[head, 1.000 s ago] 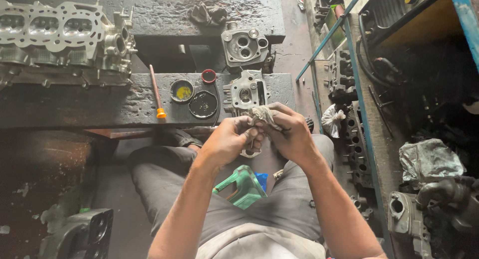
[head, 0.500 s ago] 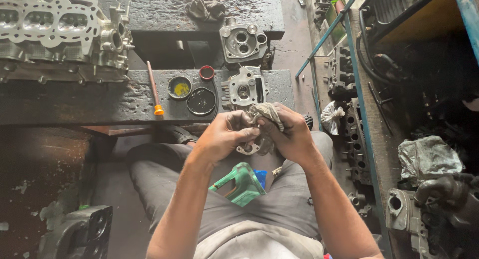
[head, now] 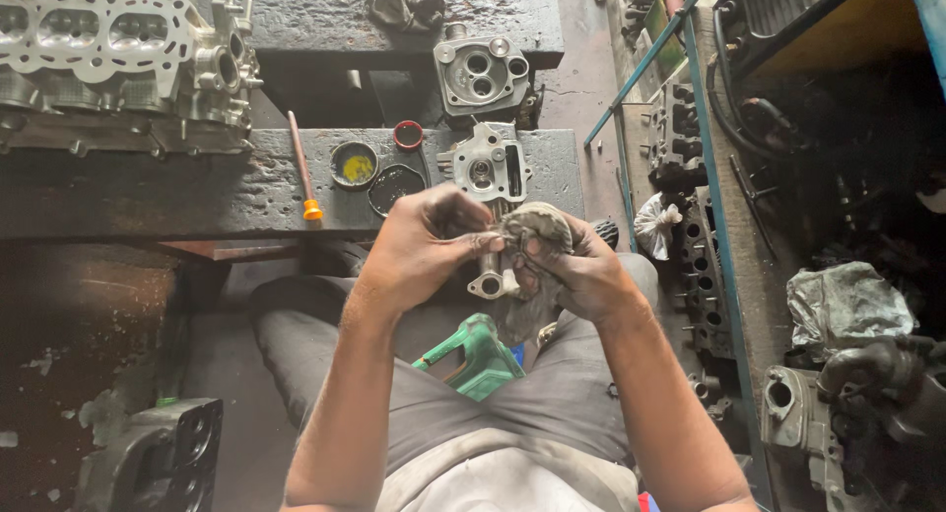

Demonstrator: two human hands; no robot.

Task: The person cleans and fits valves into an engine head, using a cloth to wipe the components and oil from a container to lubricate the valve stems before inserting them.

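Note:
My left hand (head: 419,246) grips a small grey metal engine part (head: 490,275) held over my lap. My right hand (head: 579,271) presses a dirty grey rag (head: 537,226) against the top of that part. Both hands meet just in front of the low bench (head: 197,192). A green power tool (head: 473,354) rests between my thighs, right below the hands.
On the bench lie an orange-tipped stick (head: 301,167), an open tin of yellow paste (head: 354,164), a dark lid (head: 394,187), a red ring (head: 408,135) and two small cylinder heads (head: 490,162) (head: 483,73). A large cylinder head (head: 118,54) sits far left. Engine parts crowd the floor right (head: 690,236).
My hands have shifted slightly lower and toward me, with the rag turning over the metal part. The view has tilted down a little.

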